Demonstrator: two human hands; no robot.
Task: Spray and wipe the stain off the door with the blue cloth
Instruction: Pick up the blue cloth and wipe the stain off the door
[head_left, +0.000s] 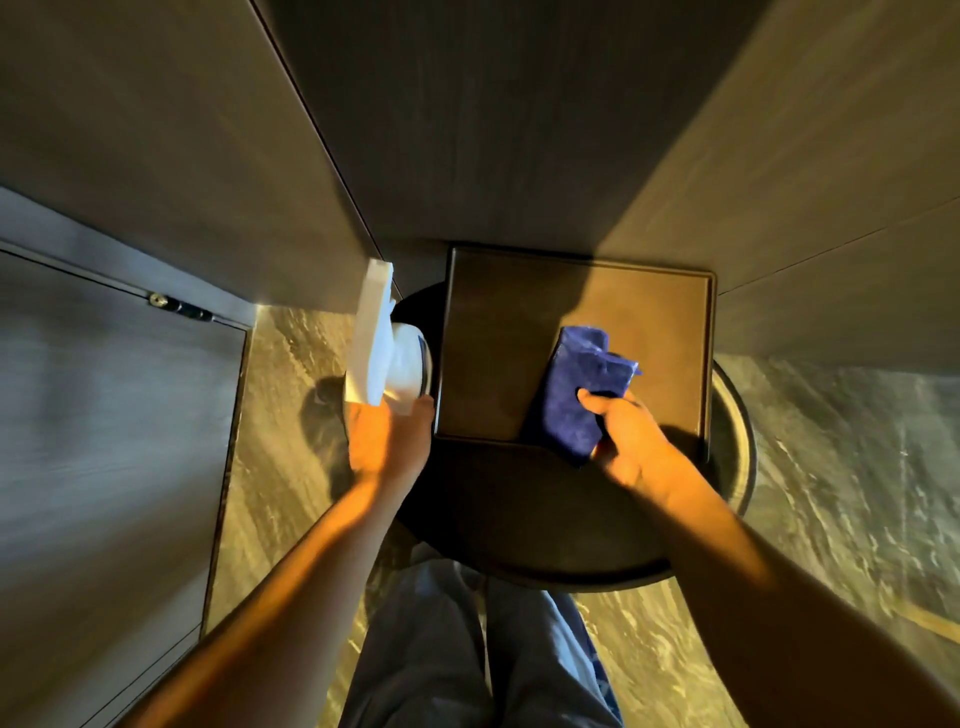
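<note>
Looking down from the head view, both hands are already loaded. The left hand (387, 439) is wrapped around the neck of a white spray bottle (382, 345), whose long axis runs from the hand toward the upper middle of the frame, nozzle end farthest from the person. The right hand (626, 439) pinches a crumpled blue cloth (579, 389) between thumb and curled fingers; the cloth's long axis tilts up and slightly right, and it hangs over the lower right part of a dark square tray (498, 343). Nothing else shows in that tray. It sits on a round dark side table (519, 525) in the centre of the frame.

A door (119, 405), with a small metal latch (179, 306) at its frame, stands at the left edge, so it lies to the left of both hands, and the bottle hand is the nearer one. No stain can be made out on it; the surface is blurred. Judging from this, spraying comes next and calls for a turn leftward before the cloth follows.
</note>
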